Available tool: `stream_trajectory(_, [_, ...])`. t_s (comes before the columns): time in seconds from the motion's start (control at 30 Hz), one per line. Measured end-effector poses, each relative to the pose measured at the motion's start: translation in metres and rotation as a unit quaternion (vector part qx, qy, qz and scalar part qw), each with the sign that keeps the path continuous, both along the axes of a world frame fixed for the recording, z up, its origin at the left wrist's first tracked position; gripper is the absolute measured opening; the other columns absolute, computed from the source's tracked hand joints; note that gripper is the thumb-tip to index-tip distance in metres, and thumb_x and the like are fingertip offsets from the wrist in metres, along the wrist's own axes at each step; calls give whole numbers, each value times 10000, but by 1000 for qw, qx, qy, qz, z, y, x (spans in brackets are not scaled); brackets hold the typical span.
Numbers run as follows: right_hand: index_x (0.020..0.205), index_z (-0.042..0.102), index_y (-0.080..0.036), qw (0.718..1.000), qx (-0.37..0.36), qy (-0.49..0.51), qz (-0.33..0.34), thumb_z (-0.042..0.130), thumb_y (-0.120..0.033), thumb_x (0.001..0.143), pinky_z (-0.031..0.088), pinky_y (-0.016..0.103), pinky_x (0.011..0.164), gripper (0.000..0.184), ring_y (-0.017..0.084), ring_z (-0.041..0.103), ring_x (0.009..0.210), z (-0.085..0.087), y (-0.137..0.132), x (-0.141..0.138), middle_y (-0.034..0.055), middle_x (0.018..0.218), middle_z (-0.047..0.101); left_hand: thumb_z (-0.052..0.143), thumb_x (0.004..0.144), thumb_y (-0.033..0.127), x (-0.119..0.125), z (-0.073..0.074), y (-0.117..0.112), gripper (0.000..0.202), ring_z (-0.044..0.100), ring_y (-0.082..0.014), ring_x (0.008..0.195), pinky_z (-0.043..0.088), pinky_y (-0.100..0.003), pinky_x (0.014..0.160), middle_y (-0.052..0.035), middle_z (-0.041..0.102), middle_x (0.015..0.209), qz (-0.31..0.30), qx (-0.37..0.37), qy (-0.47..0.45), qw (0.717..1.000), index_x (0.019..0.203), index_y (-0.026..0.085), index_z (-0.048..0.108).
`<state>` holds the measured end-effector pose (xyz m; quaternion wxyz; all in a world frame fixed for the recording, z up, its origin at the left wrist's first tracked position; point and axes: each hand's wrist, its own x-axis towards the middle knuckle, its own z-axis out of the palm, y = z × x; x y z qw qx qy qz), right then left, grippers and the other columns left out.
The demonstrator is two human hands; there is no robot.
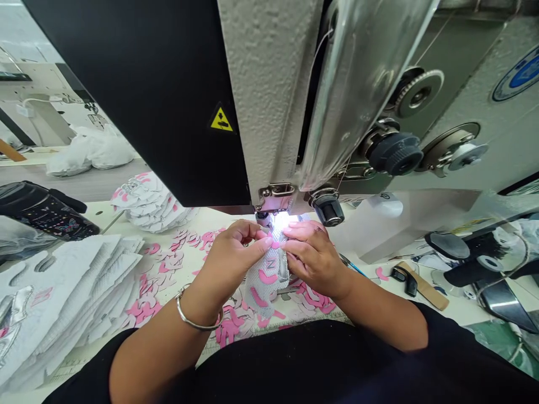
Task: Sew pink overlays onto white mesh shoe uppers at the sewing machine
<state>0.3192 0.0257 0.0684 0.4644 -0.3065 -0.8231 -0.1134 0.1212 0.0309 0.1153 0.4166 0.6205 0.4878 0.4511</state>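
A heavy industrial sewing machine [269,95] fills the upper view, its speckled beige casting flanked by a black panel [138,95] bearing a yellow warning sticker [221,119], with a dark tension knob [396,152] to the right. Below it spreads a pale worktable [101,216]. On the left lie a tall stack of white mesh cutouts [71,303] and a curled pile of mesh pieces marked with pink [149,202], while loose pink-and-white cut pieces [147,308] scatter around the person's forearms. To the right sit small black snips [403,280] and a wooden strip [423,285]. The work in hand is close fingerwork directly below the lit presser foot [273,201]. Both hands are closed in a narrow pinch on one small grey-white mesh panel [266,280], the left hand [233,261] from the left and the right hand [314,258] from the right, their fingertips nearly meeting at its upper end. The panel hangs just in front of the foot, its upper part hidden by the fingers. Pink overlays curve across its mesh around a small letter N [272,264], and a metal bangle [197,314] circles the left wrist.
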Motion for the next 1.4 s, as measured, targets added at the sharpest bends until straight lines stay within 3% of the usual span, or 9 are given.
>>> stream_trajectory(0.17, [1167,623,-320,1000,1,-5,-15,630,-89,819,468,455,947,418,238,583,1089,-1,0,0,45,1121,631,703,752,312,1,-4,0,149,572,-151,751,453,-272,673,-7,630,825,-15,-27,-23,999,791,200,612])
stream_trajectory(0.5, [1181,631,-315,1000,1,3,-6,610,-99,838,473,450,937,406,232,584,1076,1,-1,0,48,1106,628,696,764,301,2,-7,1,136,538,-140,731,442,-266,670,3,604,797,-19,-35,-51,998,767,204,601])
stream_trajectory(0.9, [1153,524,-231,998,-17,52,17,632,-95,824,492,464,951,372,245,614,1083,3,-3,-3,86,1125,661,705,756,270,2,-8,2,124,520,-126,709,426,-244,638,19,576,769,-33,-47,-79,995,751,202,601])
stream_trajectory(1.17, [1173,624,-322,1000,15,14,-5,608,-87,838,489,446,921,409,225,582,1053,4,-2,-2,47,1098,608,694,749,298,3,-8,2,146,535,-141,728,436,-260,666,10,585,794,-39,-35,-79,996,760,206,581])
stream_trajectory(1.4, [1129,671,-241,1000,22,15,-3,631,-60,822,478,454,931,358,236,585,1043,7,-3,-5,77,1086,611,680,795,296,2,-10,0,126,494,-124,742,404,-242,675,30,564,796,-39,-29,-65,997,787,213,586])
